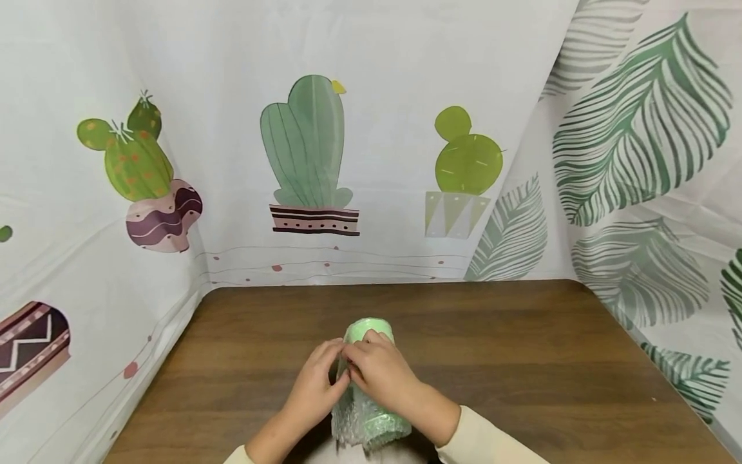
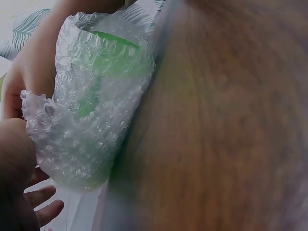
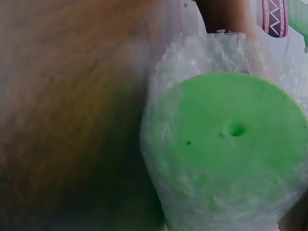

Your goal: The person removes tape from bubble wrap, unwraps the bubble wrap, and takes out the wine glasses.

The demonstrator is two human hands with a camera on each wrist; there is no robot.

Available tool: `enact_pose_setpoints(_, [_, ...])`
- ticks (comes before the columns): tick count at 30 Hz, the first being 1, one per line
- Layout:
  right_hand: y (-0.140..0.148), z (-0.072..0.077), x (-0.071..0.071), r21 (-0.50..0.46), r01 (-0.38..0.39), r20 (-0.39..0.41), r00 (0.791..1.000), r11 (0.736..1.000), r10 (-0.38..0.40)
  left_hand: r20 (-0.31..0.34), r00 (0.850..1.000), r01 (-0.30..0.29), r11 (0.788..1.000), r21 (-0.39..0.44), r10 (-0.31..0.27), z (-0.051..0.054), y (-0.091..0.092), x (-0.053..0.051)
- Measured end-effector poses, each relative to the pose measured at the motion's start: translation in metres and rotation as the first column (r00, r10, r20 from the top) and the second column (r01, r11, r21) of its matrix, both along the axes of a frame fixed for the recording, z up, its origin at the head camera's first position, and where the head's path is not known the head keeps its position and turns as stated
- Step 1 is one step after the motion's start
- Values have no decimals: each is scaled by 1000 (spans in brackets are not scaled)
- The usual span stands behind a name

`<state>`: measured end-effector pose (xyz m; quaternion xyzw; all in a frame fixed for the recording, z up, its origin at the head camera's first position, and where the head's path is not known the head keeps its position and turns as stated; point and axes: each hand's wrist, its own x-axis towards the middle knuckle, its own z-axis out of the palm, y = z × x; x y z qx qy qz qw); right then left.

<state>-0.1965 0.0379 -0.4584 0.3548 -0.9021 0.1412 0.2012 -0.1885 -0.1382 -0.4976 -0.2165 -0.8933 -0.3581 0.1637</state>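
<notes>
A light-green round object, roughly a cylinder, is wrapped in clear bubble wrap near the table's front edge. The right wrist view shows its flat green end with a small hole, partly covered by the wrap. My left hand is on the wrap's left side, pinching a loose edge between thumb and index finger; its other fingers stand apart from the wrap. From the right, my right hand reaches over the object and pinches the wrap beside the left fingertips. Its fingertips are partly hidden.
The brown wood-grain table extends behind and to both sides of the hands. A white cloth printed with cacti and leaves hangs behind the table and along its sides.
</notes>
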Motion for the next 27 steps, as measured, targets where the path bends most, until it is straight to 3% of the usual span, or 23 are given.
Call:
enact_pose_setpoints(8, [8,4,0,78,-79,72,995,994,74,-129,991,20,995,-102,-33,2,0,-3])
enact_pose_setpoints(13, [15,6,-5,-35,-150,144,977,988,154,-236,969,58,996,-73,-73,7,2,-1])
enact_pose_setpoints(15, [17,6,-7,-61,-168,131,976,984,175,-232,969,68,995,-66,-82,9,3,1])
enact_pose_setpoints(20, [19,2,-10,-26,-175,100,979,984,177,-169,983,47,992,-114,-66,11,6,4])
enact_pose_setpoints(27, [18,0,-10,-52,-211,143,966,976,216,-97,995,2,989,-149,-17,10,6,6])
